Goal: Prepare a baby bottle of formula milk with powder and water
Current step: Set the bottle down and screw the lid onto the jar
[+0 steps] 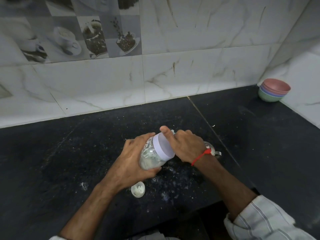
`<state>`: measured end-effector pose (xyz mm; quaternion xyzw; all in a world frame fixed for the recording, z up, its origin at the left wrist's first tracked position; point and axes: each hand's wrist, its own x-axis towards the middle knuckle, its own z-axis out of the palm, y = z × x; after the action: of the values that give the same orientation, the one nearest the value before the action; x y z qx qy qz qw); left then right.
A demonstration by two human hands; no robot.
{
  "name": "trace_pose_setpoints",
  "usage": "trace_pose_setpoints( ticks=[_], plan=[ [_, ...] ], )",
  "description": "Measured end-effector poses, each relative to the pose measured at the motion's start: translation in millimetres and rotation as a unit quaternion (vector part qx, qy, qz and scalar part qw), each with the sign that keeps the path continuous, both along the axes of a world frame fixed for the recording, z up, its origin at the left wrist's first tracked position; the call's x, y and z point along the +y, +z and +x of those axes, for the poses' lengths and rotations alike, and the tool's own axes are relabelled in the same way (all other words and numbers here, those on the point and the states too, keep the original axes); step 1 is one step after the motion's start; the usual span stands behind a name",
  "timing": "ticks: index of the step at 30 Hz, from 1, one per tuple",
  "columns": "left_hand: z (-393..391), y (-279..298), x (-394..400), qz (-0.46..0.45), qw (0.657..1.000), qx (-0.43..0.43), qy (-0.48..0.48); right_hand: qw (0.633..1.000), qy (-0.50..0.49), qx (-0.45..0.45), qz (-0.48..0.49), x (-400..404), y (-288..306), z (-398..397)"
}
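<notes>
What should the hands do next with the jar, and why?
Probably twist the lid the rest of the way, though I can't tell whether it is being opened or shut. The left hand grips the tilted jar of white powder, and the right hand is curled around the lid with its thumb on the side. A small cap lies on the counter nearby.

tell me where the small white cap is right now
In the head view, the small white cap lies on the black counter near its front edge, just below the left hand, which grips the tilted bottle.
</notes>
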<state>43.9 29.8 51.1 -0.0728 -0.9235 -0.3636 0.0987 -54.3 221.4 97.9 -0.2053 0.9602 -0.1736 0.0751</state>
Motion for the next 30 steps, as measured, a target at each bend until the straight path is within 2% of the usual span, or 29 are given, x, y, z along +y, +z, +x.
trace_pose_setpoints(
  ticks=[2,4,6,7,8,10,12,13,14,16,17,18,20,22,25,28,30],
  plan=[
    [-1.1,2.2,-1.3,0.01,1.0,-0.01,0.005,0.995,0.073,0.018,-0.059,13.1,2.3,-5.9],
    [-2.2,2.2,-4.9,0.001,1.0,-0.027,0.008,0.969,0.217,-0.023,-0.114,21.8,8.5,-7.8],
    [-1.4,0.3,-7.6,-0.002,0.999,-0.044,0.005,0.944,0.298,-0.066,-0.124,28.9,7.4,-15.6],
    [-0.6,-0.7,-7.1,0.001,0.999,-0.05,0.0,0.95,0.29,-0.056,-0.104,28.8,4.4,-15.6],
    [-0.1,-1.8,-5.3,0.002,0.999,-0.053,-0.008,0.966,0.252,-0.008,-0.065,27.0,5.0,-11.5],
    [1.3,-3.3,1.8,0.009,0.998,-0.052,-0.022,0.979,0.14,0.15,0.011,20.4,0.8,-9.1],
    [2.3,-4.3,8.0,0.032,0.998,-0.048,-0.023,0.963,0.104,0.247,-0.029,18.1,-1.0,-8.0],
    [2.7,-4.3,9.5,0.044,0.998,-0.049,-0.018,0.954,0.144,0.253,-0.072,19.9,-1.4,-9.9],
    [2.8,-4.9,10.0,0.056,0.997,-0.052,-0.012,0.946,0.213,0.223,-0.103,22.0,0.2,-12.0],
    [3.9,-4.4,9.9,0.086,0.994,-0.067,-0.002,0.929,0.344,0.11,-0.085,26.3,1.4,-18.1],
    [4.9,-3.3,9.9,0.101,0.992,-0.077,-0.006,0.923,0.365,0.096,-0.07,26.5,-4.7,-18.7],
    [5.1,-2.7,10.0,0.106,0.991,-0.083,-0.013,0.93,0.342,0.119,-0.063,24.0,-8.8,-14.7],
    [5.2,-2.0,11.8,0.1,0.991,-0.091,-0.021,0.954,0.207,0.214,-0.045,12.5,-13.2,-1.4],
    [5.9,-2.3,12.8,0.092,0.991,-0.095,-0.013,0.958,0.136,0.252,-0.011,2.0,-12.8,9.8],
    [7.2,-4.2,6.9,0.114,0.988,-0.102,-0.001,0.955,0.196,0.218,-0.052,5.2,-4.2,7.5],
    [8.9,-2.0,-3.1,0.159,0.979,-0.126,-0.021,0.923,0.334,0.181,-0.063,10.2,-6.1,-5.7],
    [8.5,0.1,-3.0,0.161,0.977,-0.134,-0.039,0.909,0.37,0.161,-0.103,9.5,-19.9,-11.7]
  ],
)
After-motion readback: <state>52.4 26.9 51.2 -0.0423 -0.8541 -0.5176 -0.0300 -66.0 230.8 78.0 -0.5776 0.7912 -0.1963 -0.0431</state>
